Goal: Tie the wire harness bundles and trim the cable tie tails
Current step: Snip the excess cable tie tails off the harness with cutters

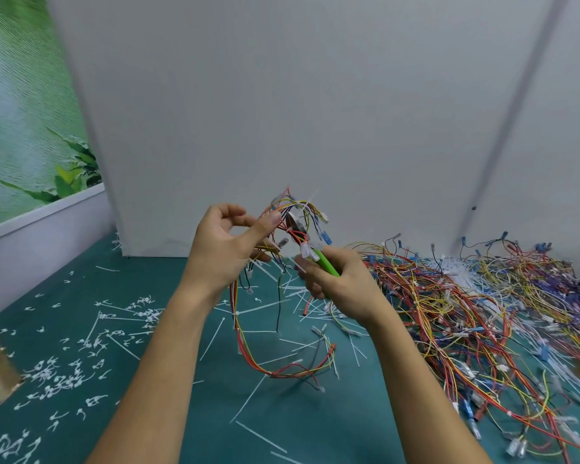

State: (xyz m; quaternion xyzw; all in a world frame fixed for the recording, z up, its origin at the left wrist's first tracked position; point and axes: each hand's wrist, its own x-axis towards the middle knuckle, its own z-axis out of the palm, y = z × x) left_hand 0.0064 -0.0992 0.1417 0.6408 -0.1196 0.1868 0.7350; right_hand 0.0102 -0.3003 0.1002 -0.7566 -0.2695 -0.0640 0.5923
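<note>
Since the harness (248, 336) is held up off the mat (315, 430), its tied upper loop sits at working height between both hands while the long red and yellow wires hang free below, their lowest loop reaching the mat. That lift appears intended to separate this one bundle from the pile (466, 296) of harnesses lying to the right.

Left hand (225, 249): raised, back of the hand toward the camera, forearm angled up from lower left. It pinches the harness; the thumb is extended with its tip against the wires, and the lower fingers curl round the bundle beneath. The upper fingers are bent and hold nothing that can be made out.

Right hand (335, 283): slightly lower, fingers curled round the green handle of the cutters (327, 262). The metal head points up and left into the loop, close to a white tie tail (310, 197) standing out at the top. Whether the blades are open or already on the tail cannot be told; that area is blurred.

Judgement: the step in hand is trimming a tail on this harness, the left hand steadying the bundle for the cut.

Cut tails (64, 363) lie scattered on the mat to the left; uncut ties (255, 393) lie beneath the hands.
</note>
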